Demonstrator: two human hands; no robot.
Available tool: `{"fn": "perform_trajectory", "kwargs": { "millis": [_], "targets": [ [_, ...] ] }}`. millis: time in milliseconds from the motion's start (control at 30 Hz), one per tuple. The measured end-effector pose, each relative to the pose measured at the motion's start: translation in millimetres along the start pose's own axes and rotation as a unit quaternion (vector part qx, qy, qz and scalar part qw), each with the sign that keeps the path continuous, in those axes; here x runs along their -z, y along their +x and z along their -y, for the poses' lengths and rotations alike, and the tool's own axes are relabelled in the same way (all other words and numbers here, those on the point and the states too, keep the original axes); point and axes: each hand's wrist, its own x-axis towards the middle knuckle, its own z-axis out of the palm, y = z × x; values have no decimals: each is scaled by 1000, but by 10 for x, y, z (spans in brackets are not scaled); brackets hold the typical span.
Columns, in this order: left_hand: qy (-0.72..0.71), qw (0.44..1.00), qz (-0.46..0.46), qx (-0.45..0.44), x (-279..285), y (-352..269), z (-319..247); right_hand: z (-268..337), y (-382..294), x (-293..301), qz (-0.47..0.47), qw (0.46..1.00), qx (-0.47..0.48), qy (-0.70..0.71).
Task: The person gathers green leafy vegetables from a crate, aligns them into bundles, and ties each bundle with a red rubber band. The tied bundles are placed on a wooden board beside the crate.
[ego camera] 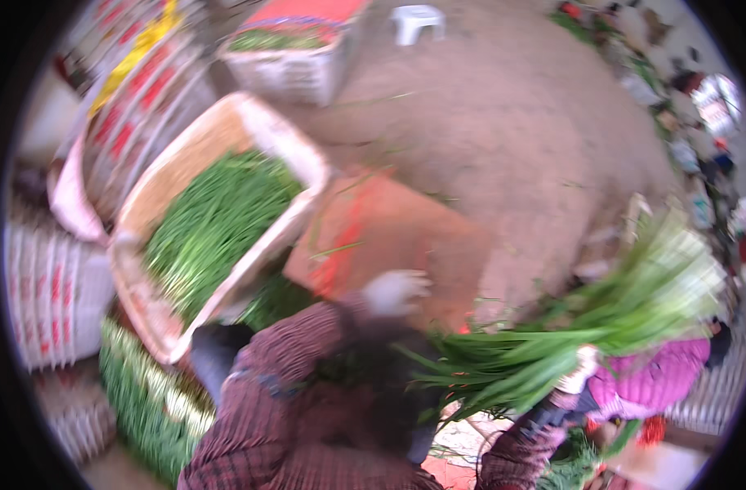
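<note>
My right hand [578, 370] grips a large bunch of long green leaves, like garlic chives [618, 306], whose pale stem ends fan out to the upper right, blurred. My left hand [397, 293] appears pale, perhaps gloved, and blurred; it is over a brown board or flattened sheet [403, 226], its fingers apart and holding nothing. Whether it touches the sheet is unclear. A red strip [345, 239] lies across the sheet. Left of it stands a foam box [293, 226] with similar green leaves [219, 226] inside.
Another foam box [281, 73] stands at the top beside a white stool [418, 21]. Stacked foam boxes [54, 294] line the left edge. More leaf bundles [158, 398] lie at lower left. A person in a pink jacket [654, 373] is close at the right; clutter lines the upper right.
</note>
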Motion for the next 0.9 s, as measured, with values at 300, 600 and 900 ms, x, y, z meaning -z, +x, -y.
{"fn": "perform_trajectory", "kwargs": {
  "millis": [300,600,900],
  "targets": [
    [-118,976,-141,119,943,137,-675,-565,-264,74,-3,994,-106,-30],
    [-173,938,-298,-40,1741,681,-2092,-661,-260,206,18,988,-138,-69],
    [-6,938,-346,-18,1825,1195,-2257,-771,-242,231,44,982,-161,-93]
  ]
}}
